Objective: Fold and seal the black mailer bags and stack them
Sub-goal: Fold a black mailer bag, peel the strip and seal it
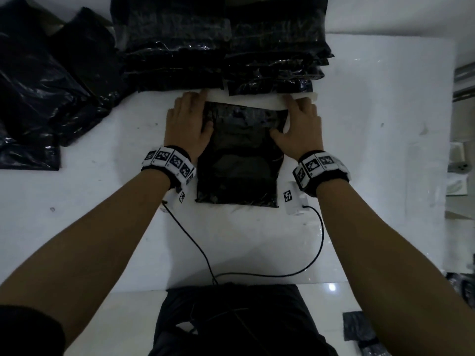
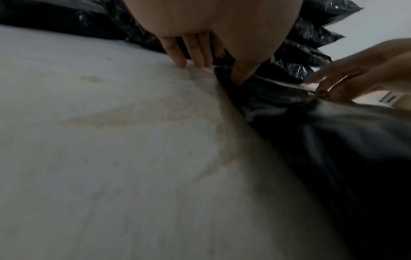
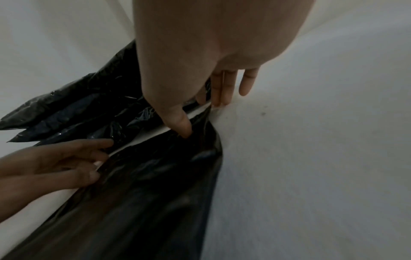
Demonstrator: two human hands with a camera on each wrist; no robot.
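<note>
A black mailer bag lies flat on the white table in front of me, its white flap spread out at the far end. My left hand rests at the bag's far left corner, thumb on the black film and straight fingers touching the flap's left end. My right hand mirrors it at the far right corner, thumb pressing the bag and fingers on the flap's right end. Two stacks of sealed black bags stand just beyond the flap.
A loose pile of black bags covers the table's far left. Black cables run from the wrist units back to my body. Small objects sit past the table's right edge. More dark film lies at the lower right.
</note>
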